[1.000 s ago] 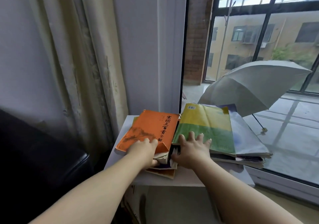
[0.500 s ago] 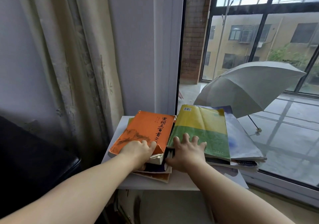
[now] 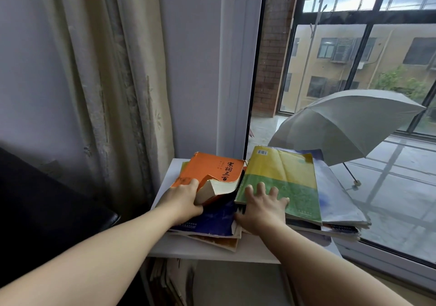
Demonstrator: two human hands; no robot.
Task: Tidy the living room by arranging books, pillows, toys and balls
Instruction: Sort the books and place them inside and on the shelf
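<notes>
Two piles of books lie on a small white table (image 3: 169, 246) by the window. My left hand (image 3: 182, 197) grips the near corner of the thick orange book (image 3: 212, 169) and tilts its front edge up, showing the page block. Under it lies a dark blue book (image 3: 212, 221) on several thinner ones. My right hand (image 3: 262, 204) lies flat with spread fingers on the yellow-green book (image 3: 283, 171), which tops the right pile. A pale blue book (image 3: 330, 195) juts out beneath it to the right.
A beige curtain (image 3: 101, 81) hangs to the left of the table. A black seat (image 3: 35, 211) fills the lower left. The window glass (image 3: 354, 70) runs along the right, and an open grey umbrella (image 3: 349, 122) stands outside. More papers sit on the shelf (image 3: 169, 279) under the tabletop.
My left hand has lifted the near edge of the orange book, exposing the dark blue book beneath. My right hand stays flat on the yellow-green book.
</notes>
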